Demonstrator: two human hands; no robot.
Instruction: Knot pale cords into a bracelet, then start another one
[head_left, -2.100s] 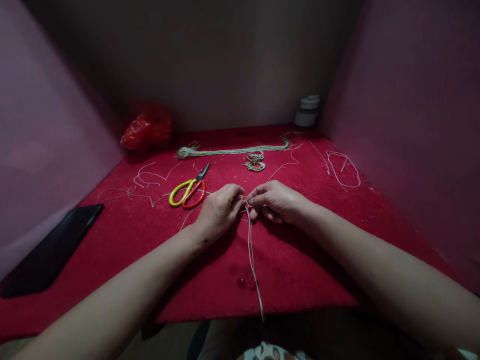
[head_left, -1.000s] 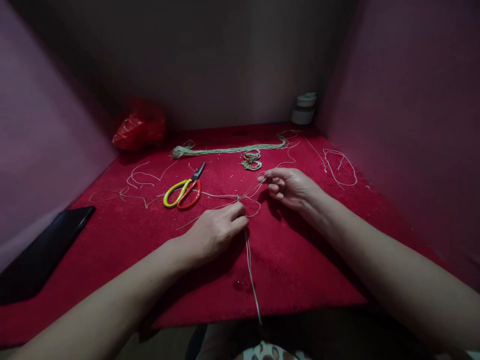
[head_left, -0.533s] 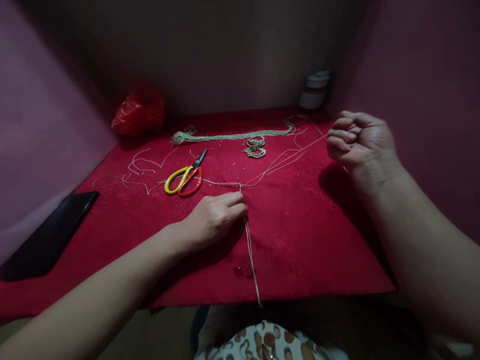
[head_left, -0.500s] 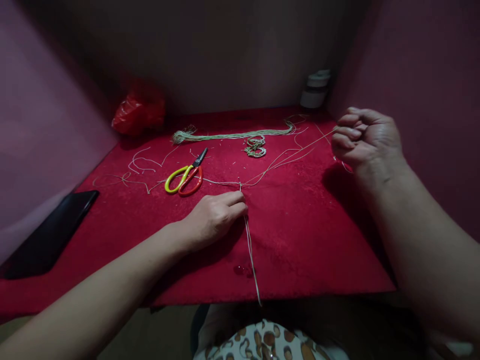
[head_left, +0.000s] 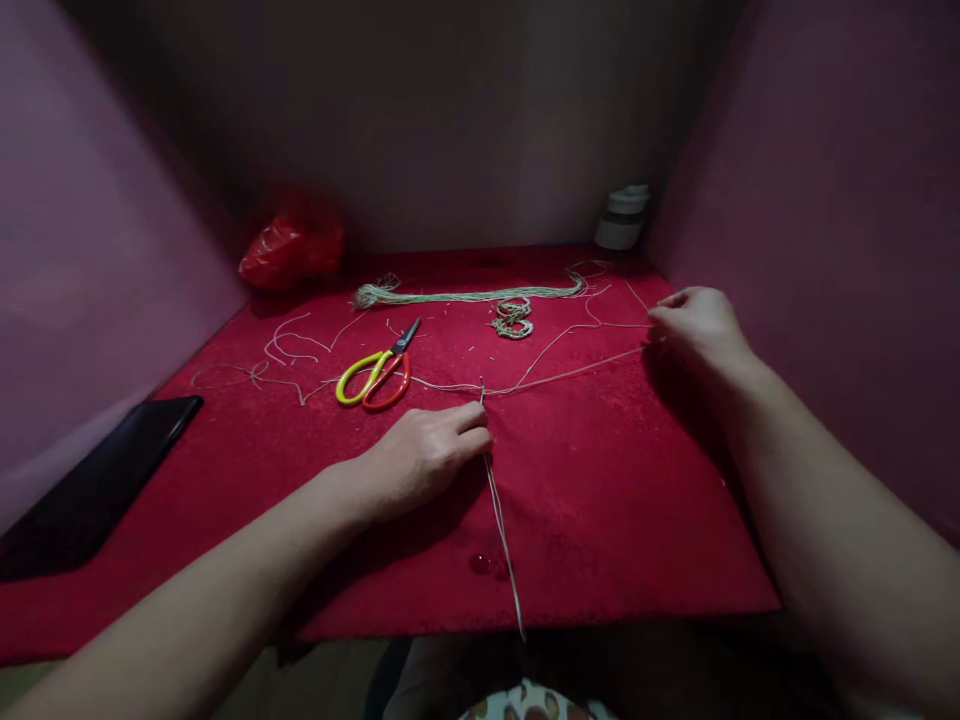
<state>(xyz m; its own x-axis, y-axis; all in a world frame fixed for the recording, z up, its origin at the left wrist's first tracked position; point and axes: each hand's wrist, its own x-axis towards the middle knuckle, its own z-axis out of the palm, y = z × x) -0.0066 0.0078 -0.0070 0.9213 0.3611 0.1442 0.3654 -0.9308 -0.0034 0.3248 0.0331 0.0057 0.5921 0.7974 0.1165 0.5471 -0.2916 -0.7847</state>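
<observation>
Pale cords [head_left: 498, 500] run from a pin-like point on the red cloth down over the table's front edge. My left hand [head_left: 442, 445] pinches them just below that point, fingers closed. Off to the right, my right hand [head_left: 694, 325] is closed on a thin cord [head_left: 577, 371] stretched back toward the same point. A second strand also reaches from there to the right hand. Scissors [head_left: 379, 375] with one yellow and one red handle lie left of the point, over another strand. The right fingertips are partly hidden.
A bundle of pale green cords [head_left: 472, 296] lies across the back, with braided loops [head_left: 513, 318] in front. A red plastic bag [head_left: 292, 250] and a white container [head_left: 622, 218] stand behind. A black flat object [head_left: 97, 490] lies at left; loose strands [head_left: 289, 340] are nearby.
My right hand has come down toward the table, its cord now lower and nearer the cloth. The left hand keeps its pinch. The whole view has tilted slightly.
</observation>
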